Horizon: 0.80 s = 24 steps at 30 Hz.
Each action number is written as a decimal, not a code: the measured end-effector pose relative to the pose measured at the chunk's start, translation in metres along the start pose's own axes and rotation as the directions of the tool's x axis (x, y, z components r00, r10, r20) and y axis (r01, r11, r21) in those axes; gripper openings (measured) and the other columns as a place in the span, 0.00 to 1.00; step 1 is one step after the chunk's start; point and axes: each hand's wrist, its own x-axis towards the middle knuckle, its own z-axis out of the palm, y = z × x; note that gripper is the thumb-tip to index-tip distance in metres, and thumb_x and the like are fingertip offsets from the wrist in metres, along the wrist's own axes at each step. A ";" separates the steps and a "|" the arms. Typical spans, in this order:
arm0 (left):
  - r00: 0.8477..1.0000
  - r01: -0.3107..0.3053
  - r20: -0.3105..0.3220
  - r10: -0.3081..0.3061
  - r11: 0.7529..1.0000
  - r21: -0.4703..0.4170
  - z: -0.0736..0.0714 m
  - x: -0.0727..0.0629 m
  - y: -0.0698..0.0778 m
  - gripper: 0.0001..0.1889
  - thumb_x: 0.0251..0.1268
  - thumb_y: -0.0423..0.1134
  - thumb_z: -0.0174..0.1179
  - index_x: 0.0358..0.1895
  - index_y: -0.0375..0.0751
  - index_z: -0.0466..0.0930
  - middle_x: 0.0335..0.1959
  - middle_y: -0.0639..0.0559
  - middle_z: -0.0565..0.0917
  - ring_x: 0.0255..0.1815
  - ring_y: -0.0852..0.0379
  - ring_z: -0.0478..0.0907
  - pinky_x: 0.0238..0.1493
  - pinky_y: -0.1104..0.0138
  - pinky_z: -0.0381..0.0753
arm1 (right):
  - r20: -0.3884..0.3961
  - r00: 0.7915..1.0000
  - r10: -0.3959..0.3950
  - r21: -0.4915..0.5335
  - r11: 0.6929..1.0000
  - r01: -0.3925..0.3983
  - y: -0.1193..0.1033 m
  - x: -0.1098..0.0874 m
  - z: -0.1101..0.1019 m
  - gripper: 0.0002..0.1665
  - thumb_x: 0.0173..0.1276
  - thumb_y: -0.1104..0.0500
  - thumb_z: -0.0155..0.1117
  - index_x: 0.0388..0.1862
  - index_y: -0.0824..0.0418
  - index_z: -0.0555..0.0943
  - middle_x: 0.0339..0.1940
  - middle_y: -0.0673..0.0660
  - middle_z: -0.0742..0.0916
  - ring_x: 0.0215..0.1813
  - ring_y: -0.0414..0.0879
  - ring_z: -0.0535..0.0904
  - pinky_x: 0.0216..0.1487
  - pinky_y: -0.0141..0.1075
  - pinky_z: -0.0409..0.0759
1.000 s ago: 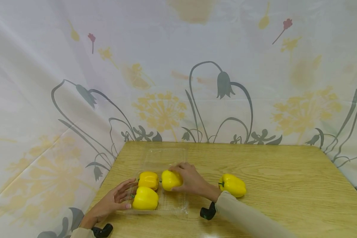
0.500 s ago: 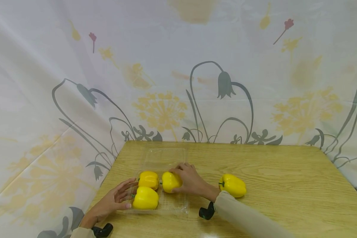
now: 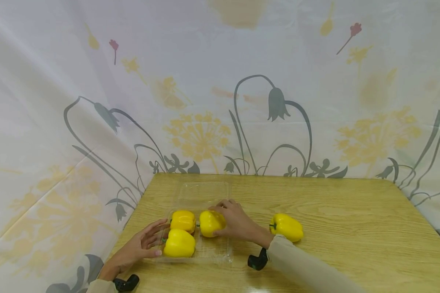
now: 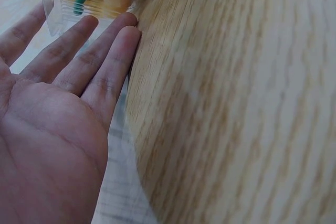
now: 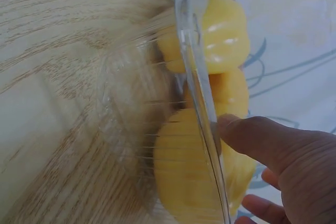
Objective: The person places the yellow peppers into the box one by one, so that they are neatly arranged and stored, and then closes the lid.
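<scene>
A clear plastic clamshell container (image 3: pixel 212 254) lies with its lid folded back on the table. My right hand (image 3: pixel 236 221) reaches over its right wall and holds a yellow bell pepper (image 3: pixel 208 224) inside, thumb on the near side and fingers on the far side. Left of that pepper sit an orange-yellow bell pepper (image 3: pixel 183 221) and, nearer me, another yellow bell pepper (image 3: pixel 179 244). At the container's left side my left hand (image 3: pixel 133 248) rests with loosely extended fingers. In the left wrist view its fingertips lie close to the ribbed plastic wall; contact is hard to tell.
One more yellow bell pepper (image 3: pixel 287 228) lies on the wood-grain table (image 3: pixel 344 215), right of the container and partly behind my right sleeve. The transparent lid (image 3: pixel 203 193) extends toward the back edge. A patterned curtain (image 3: pixel 220 89) hangs behind the table.
The pepper in my right hand has sunk very slightly toward the near side of the container. My left hand and the other peppers stay in place.
</scene>
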 end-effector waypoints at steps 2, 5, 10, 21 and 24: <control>1.000 -0.003 0.000 0.003 1.000 0.000 0.000 0.000 0.000 0.43 0.75 0.26 0.58 0.85 0.43 0.43 0.81 0.26 0.46 0.71 0.69 0.69 0.68 0.67 0.75 | -0.009 1.000 -0.007 0.001 1.000 0.007 0.001 -0.002 -0.003 0.39 0.60 0.48 0.82 0.68 0.56 0.80 0.59 0.57 0.81 0.58 0.54 0.73 0.60 0.56 0.75; 1.000 -0.006 0.002 0.006 1.000 -0.006 0.000 0.000 -0.001 0.43 0.75 0.26 0.58 0.85 0.42 0.43 0.81 0.27 0.46 0.71 0.69 0.69 0.68 0.67 0.75 | -0.025 1.000 -0.012 0.005 1.000 0.012 0.004 -0.005 -0.007 0.38 0.61 0.48 0.81 0.68 0.55 0.80 0.59 0.56 0.81 0.59 0.53 0.74 0.60 0.53 0.76; 1.000 -0.008 0.004 0.008 1.000 -0.015 -0.001 -0.001 -0.003 0.43 0.75 0.26 0.58 0.85 0.42 0.43 0.82 0.31 0.49 0.71 0.69 0.69 0.69 0.65 0.74 | -0.062 0.998 -0.006 0.050 0.999 0.009 0.013 -0.013 -0.016 0.36 0.62 0.50 0.80 0.68 0.56 0.79 0.61 0.58 0.80 0.61 0.55 0.74 0.60 0.53 0.78; 1.000 -0.009 -0.002 0.009 1.000 -0.003 -0.001 -0.001 -0.001 0.42 0.75 0.28 0.58 0.84 0.40 0.44 0.81 0.26 0.47 0.73 0.62 0.67 0.68 0.66 0.75 | -0.112 0.992 0.055 0.108 0.993 -0.043 0.035 -0.040 -0.039 0.36 0.64 0.52 0.79 0.70 0.53 0.78 0.63 0.55 0.80 0.62 0.53 0.75 0.60 0.52 0.80; 1.000 0.010 -0.007 -0.010 1.000 -0.008 0.000 -0.001 0.000 0.42 0.75 0.28 0.58 0.85 0.41 0.43 0.82 0.28 0.48 0.72 0.67 0.67 0.69 0.66 0.74 | -0.124 0.989 0.075 0.118 0.991 -0.060 0.043 -0.051 -0.045 0.36 0.64 0.52 0.79 0.70 0.55 0.78 0.63 0.55 0.80 0.61 0.53 0.76 0.58 0.51 0.81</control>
